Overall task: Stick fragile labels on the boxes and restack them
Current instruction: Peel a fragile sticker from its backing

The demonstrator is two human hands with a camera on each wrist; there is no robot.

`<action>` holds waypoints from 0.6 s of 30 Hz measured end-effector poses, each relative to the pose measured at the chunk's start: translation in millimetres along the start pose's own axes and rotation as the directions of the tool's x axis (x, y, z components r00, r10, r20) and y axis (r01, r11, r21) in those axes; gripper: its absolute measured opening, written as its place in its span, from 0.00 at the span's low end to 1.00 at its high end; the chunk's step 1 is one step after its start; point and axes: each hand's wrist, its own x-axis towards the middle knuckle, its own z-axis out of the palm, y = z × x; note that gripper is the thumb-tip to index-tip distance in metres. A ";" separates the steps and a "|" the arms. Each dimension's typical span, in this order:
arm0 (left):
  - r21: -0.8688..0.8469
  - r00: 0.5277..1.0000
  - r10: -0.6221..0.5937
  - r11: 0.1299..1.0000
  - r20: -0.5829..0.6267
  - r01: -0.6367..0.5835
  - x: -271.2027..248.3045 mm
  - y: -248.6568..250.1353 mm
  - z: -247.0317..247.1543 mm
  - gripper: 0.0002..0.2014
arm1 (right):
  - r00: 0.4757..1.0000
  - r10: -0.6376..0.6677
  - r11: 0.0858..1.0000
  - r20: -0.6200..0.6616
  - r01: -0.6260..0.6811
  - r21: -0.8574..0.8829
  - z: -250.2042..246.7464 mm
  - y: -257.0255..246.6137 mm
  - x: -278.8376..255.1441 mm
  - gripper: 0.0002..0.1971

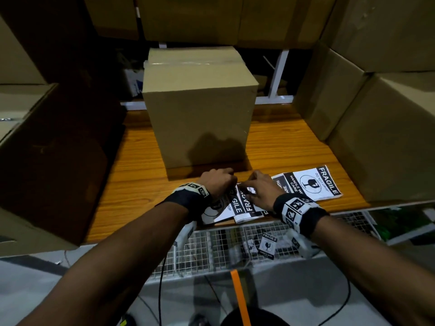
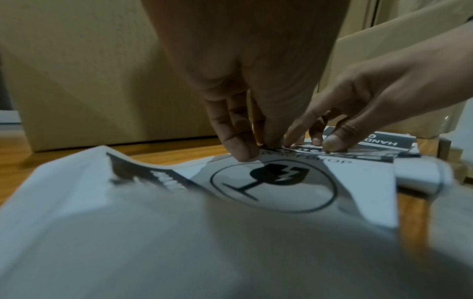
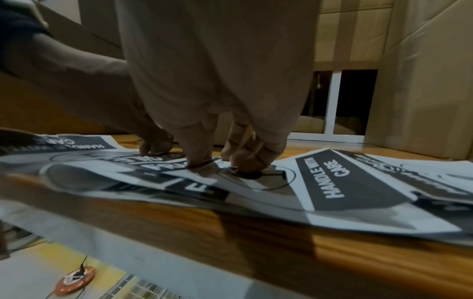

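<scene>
A plain brown cardboard box (image 1: 200, 107) stands upright in the middle of the wooden table (image 1: 131, 175). Several black-and-white fragile labels (image 1: 313, 182) lie overlapping along the table's front edge. Both hands meet over the pile, just in front of the box. My left hand (image 1: 231, 183) has its fingers curled down and pinches the edge of a label (image 2: 276, 182) with a broken-glass symbol. My right hand (image 1: 247, 188) pinches a label corner (image 3: 192, 174) between thumb and fingertips (image 3: 245, 163). The sheets under the palms are hidden.
Stacked cardboard boxes wall in the table on the left (image 1: 47, 137), right (image 1: 376, 125) and back (image 1: 211, 17). A white frame (image 1: 277, 74) stands behind the box. Below the table edge, a wire mesh shelf (image 1: 211, 250) holds a small fragile label (image 1: 267, 244). Cables and an orange strap (image 1: 240, 297) lie on the floor.
</scene>
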 end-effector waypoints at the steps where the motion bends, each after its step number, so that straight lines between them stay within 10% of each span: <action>1: 0.002 1.000 0.010 1.000 0.003 -0.010 2.5 -0.9 -0.1 0.11 | 1.000 -0.004 1.000 0.002 0.004 -0.004 -0.2 -0.2 -0.4 0.20; 18: 0.015 0.987 0.158 0.987 -0.030 -0.158 15.9 -14.8 7.0 0.11 | 0.998 -0.032 0.989 0.056 0.040 -0.139 -5.9 -12.8 -15.3 0.18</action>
